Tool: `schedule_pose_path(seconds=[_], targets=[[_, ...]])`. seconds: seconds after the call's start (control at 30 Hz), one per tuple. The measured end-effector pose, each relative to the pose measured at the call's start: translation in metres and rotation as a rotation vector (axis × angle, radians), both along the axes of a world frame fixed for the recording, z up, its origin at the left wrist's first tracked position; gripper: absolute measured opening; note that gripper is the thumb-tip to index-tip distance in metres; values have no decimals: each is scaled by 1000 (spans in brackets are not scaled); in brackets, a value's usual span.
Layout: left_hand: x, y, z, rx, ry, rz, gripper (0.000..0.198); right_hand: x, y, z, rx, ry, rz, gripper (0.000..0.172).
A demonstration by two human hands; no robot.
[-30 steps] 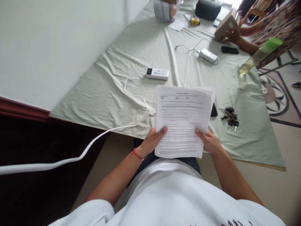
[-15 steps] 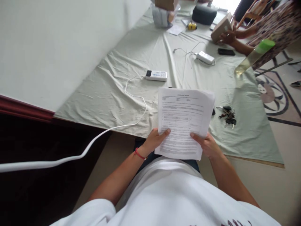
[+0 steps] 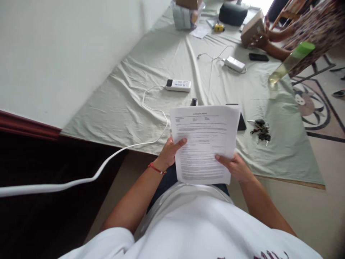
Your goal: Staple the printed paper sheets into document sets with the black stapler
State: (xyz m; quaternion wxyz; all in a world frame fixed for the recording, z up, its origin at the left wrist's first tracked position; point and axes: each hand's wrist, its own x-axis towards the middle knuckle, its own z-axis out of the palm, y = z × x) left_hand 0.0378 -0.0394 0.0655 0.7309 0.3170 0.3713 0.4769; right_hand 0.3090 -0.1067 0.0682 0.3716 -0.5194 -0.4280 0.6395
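Observation:
I hold a sheaf of printed white papers (image 3: 205,140) in front of my chest, over the near edge of a table covered in pale green cloth (image 3: 121,104). My left hand (image 3: 169,154) grips the papers' left edge, thumb on the top sheet; a red thread circles that wrist. My right hand (image 3: 235,167) grips the lower right corner, thumb on the page. Both hands are closed on the stack.
Behind the papers lie a dark phone (image 3: 240,121), a bunch of keys (image 3: 261,131), and a white power bank (image 3: 178,85) with a white cable (image 3: 81,180). Farther off are another power bank (image 3: 235,63), a black phone (image 3: 258,57), a green-capped bottle (image 3: 289,64) and another person's hands holding a box (image 3: 252,27).
The papers have come lower and slightly left, closer to my body, uncovering more of the dark phone behind them. My left thumb has slid a little along the page.

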Motion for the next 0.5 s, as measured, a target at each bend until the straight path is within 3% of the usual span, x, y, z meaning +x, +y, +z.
schedule_pose_path(seconds=[0.27,0.5], targets=[[3,6,-6,-67,-3,-26,61,-1,7,-4,-35,-18,24,46],[0,30,-11,-72,64,-36,55,13,22,-2,-132,-65,-39,48]])
